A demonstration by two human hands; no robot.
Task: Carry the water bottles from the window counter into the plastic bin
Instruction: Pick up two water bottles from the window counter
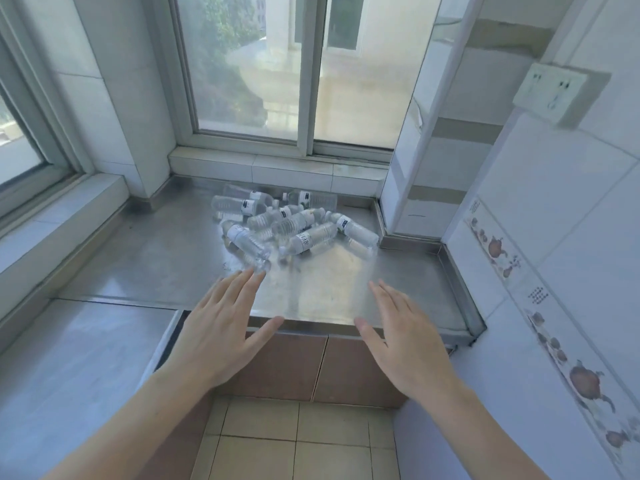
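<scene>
Several clear water bottles (287,225) with white labels lie in a loose pile on the steel window counter (166,258), near its back under the window. My left hand (221,330) is stretched out flat, fingers apart, its fingertips just short of the nearest bottle (247,241). My right hand (401,337) is also spread, palm down, over the counter's front edge, a hand's length from the pile. Both hands hold nothing. No plastic bin is in view.
A sliding window (294,71) stands behind the counter and a tiled pillar (433,133) bounds it on the right. A raised steel lip (460,292) runs along the counter's right side. A wall socket (557,93) is at the upper right. Tiled floor (298,441) lies below.
</scene>
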